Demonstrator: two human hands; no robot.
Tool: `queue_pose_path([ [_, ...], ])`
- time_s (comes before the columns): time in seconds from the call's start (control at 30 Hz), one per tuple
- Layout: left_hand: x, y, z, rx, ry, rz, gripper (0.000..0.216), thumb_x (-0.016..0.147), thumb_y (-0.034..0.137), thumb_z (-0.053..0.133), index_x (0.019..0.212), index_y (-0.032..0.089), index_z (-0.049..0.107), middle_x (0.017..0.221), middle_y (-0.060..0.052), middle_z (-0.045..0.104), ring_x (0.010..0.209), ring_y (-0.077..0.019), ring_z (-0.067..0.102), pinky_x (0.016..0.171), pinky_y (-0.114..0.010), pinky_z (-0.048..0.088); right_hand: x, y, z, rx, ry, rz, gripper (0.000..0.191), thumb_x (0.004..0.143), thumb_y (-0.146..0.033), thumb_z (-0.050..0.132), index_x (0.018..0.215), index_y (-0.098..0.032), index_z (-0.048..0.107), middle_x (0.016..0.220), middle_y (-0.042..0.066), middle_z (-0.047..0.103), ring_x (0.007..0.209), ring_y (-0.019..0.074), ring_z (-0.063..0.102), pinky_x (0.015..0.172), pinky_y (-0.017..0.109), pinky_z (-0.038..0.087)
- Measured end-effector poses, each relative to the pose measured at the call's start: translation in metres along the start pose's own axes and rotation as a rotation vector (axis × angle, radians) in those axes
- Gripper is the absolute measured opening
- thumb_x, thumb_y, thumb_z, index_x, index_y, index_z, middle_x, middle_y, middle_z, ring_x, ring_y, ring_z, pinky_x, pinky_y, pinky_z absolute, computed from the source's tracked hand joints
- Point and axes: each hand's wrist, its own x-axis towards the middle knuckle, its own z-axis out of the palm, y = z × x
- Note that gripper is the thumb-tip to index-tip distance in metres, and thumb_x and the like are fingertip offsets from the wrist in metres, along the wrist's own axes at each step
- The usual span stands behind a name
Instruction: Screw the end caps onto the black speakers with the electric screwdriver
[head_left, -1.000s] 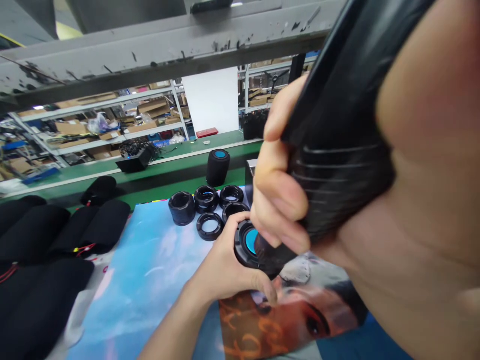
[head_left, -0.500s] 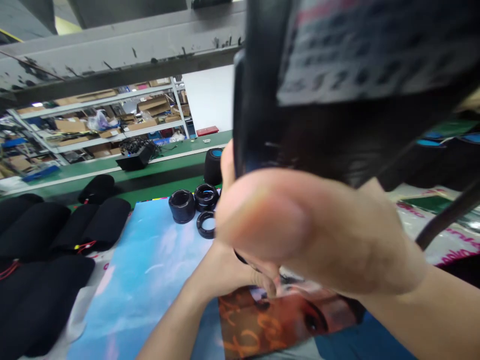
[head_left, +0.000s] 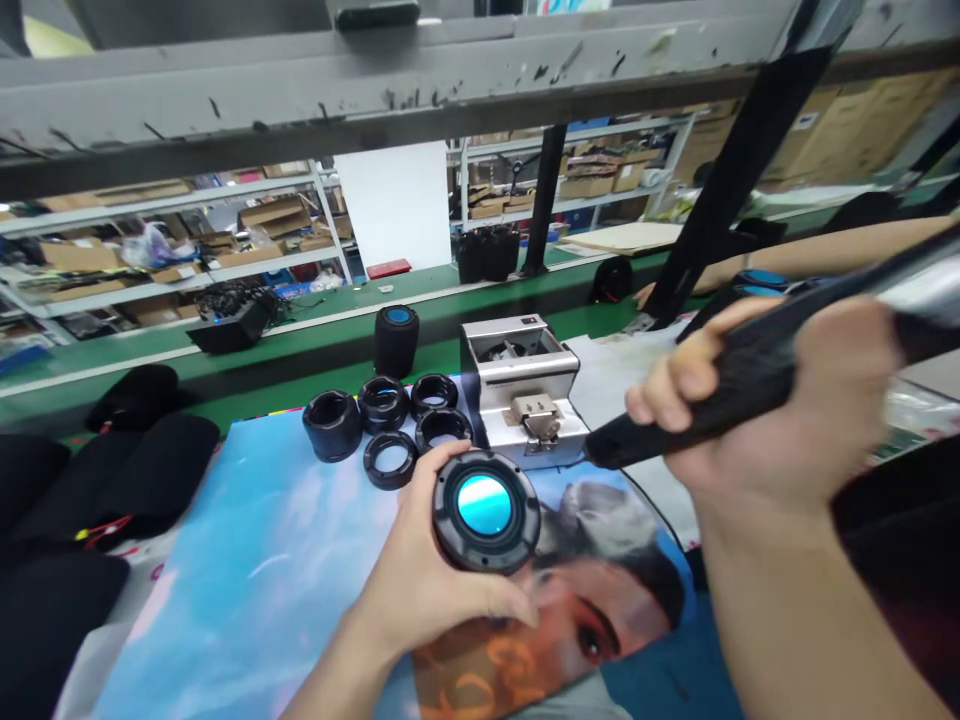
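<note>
My left hand (head_left: 427, 570) is wrapped round a black cylindrical speaker (head_left: 450, 535), its round end with a shiny blue disc facing up toward me. My right hand (head_left: 787, 410) grips a black electric screwdriver (head_left: 757, 385), slanted with its nose down to the left. The thin tip of the screwdriver reaches the front of a silver screw feeder (head_left: 525, 390); I cannot tell whether they touch. Several black rings (head_left: 390, 459) stand grouped just beyond my left hand, on a blue printed mat (head_left: 300, 540).
Black padded pouches (head_left: 165, 455) lie at the left. Another black speaker (head_left: 396, 340) stands upright behind the rings, on the green bench (head_left: 300, 365). A metal beam (head_left: 375, 80) crosses above. At the right, another person's arm (head_left: 832, 250) reaches in.
My right hand and the screwdriver have dropped away from the camera to the right, uncovering the screw feeder and the speaker's end. My left hand still holds the speaker. The view has swung right.
</note>
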Motion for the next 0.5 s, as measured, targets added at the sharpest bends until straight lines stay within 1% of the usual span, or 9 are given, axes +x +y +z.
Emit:
queue_pose_path([
  [0.03, -0.002, -0.006, 0.0, -0.014, 0.019, 0.017, 0.12, 0.032, 0.014, 0.11, 0.138, 0.031, 0.057, 0.135, -0.005, 0.076, 0.126, -0.0373, 0.077, 0.11, -0.047, 0.063, -0.004, 0.015, -0.014, -0.003, 0.041, -0.005, 0.056, 0.07, -0.063, 0.101, 0.082, -0.023, 0.064, 0.052, -0.006, 0.055, 0.035, 0.0133, 0.046, 0.037, 0.026, 0.048],
  [0.07, -0.003, -0.011, 0.0, -0.036, 0.03, 0.034, 0.12, 0.034, 0.016, 0.111, 0.14, 0.031, 0.055, 0.137, -0.006, 0.076, 0.128, -0.0372, 0.076, 0.111, -0.046, 0.063, -0.008, 0.03, -0.027, -0.01, 0.086, -0.028, 0.056, 0.072, -0.065, 0.098, 0.08, -0.022, 0.063, 0.049, -0.006, 0.054, 0.032, 0.0124, 0.043, 0.035, 0.025, 0.046],
  [0.1, -0.004, -0.017, 0.0, -0.066, 0.035, 0.052, 0.119, 0.037, 0.018, 0.111, 0.141, 0.031, 0.054, 0.137, -0.006, 0.077, 0.128, -0.0368, 0.077, 0.11, -0.046, 0.063, -0.013, 0.043, -0.037, -0.022, 0.124, -0.02, 0.051, 0.076, -0.061, 0.096, 0.082, -0.022, 0.064, 0.052, -0.006, 0.055, 0.034, 0.0131, 0.046, 0.037, 0.025, 0.048],
  [0.17, -0.004, -0.026, 0.001, -0.107, 0.037, 0.083, 0.115, 0.044, 0.022, 0.111, 0.143, 0.031, 0.053, 0.134, -0.006, 0.079, 0.126, -0.036, 0.079, 0.108, -0.045, 0.066, -0.02, 0.063, -0.051, -0.033, 0.177, -0.025, 0.048, 0.079, -0.059, 0.092, 0.083, -0.021, 0.062, 0.053, -0.006, 0.055, 0.035, 0.0136, 0.048, 0.037, 0.025, 0.048],
  [0.23, -0.004, -0.035, 0.002, -0.107, 0.055, 0.095, 0.115, 0.046, 0.024, 0.112, 0.144, 0.031, 0.053, 0.133, -0.006, 0.08, 0.124, -0.0362, 0.08, 0.105, -0.045, 0.068, -0.023, 0.073, -0.057, -0.039, 0.204, -0.021, 0.047, 0.079, -0.058, 0.091, 0.084, -0.022, 0.062, 0.053, -0.006, 0.055, 0.036, 0.0144, 0.048, 0.038, 0.026, 0.047],
  [0.3, -0.005, -0.044, 0.002, -0.084, 0.088, 0.098, 0.117, 0.046, 0.026, 0.113, 0.146, 0.031, 0.055, 0.135, -0.006, 0.079, 0.124, -0.0372, 0.08, 0.104, -0.047, 0.068, -0.022, 0.076, -0.058, -0.038, 0.214, -0.007, 0.048, 0.077, -0.059, 0.092, 0.083, -0.022, 0.062, 0.053, -0.006, 0.054, 0.035, 0.0148, 0.048, 0.038, 0.027, 0.046],
  [0.37, -0.007, -0.053, 0.001, -0.019, 0.129, 0.098, 0.117, 0.046, 0.031, 0.115, 0.148, 0.03, 0.057, 0.14, -0.008, 0.077, 0.131, -0.0398, 0.076, 0.112, -0.053, 0.064, -0.017, 0.07, -0.057, -0.031, 0.212, 0.028, 0.05, 0.073, -0.06, 0.095, 0.082, -0.022, 0.064, 0.052, -0.005, 0.054, 0.035, 0.0148, 0.047, 0.037, 0.028, 0.047],
  [0.43, -0.01, -0.061, -0.001, 0.065, 0.145, 0.093, 0.113, 0.049, 0.037, 0.115, 0.148, 0.027, 0.061, 0.145, -0.012, 0.073, 0.138, -0.0437, 0.071, 0.12, -0.059, 0.058, -0.008, 0.056, -0.053, -0.014, 0.209, 0.06, 0.055, 0.068, -0.064, 0.098, 0.079, -0.022, 0.064, 0.051, -0.005, 0.053, 0.034, 0.0136, 0.044, 0.036, 0.027, 0.046],
  [0.5, -0.014, -0.067, -0.002, 0.122, 0.14, 0.102, 0.109, 0.053, 0.046, 0.113, 0.147, 0.025, 0.063, 0.145, -0.016, 0.072, 0.14, -0.047, 0.069, 0.121, -0.064, 0.057, 0.006, 0.035, -0.049, 0.011, 0.206, 0.061, 0.064, 0.059, -0.071, 0.101, 0.076, -0.023, 0.063, 0.05, -0.007, 0.049, 0.034, 0.0118, 0.04, 0.035, 0.026, 0.042],
])
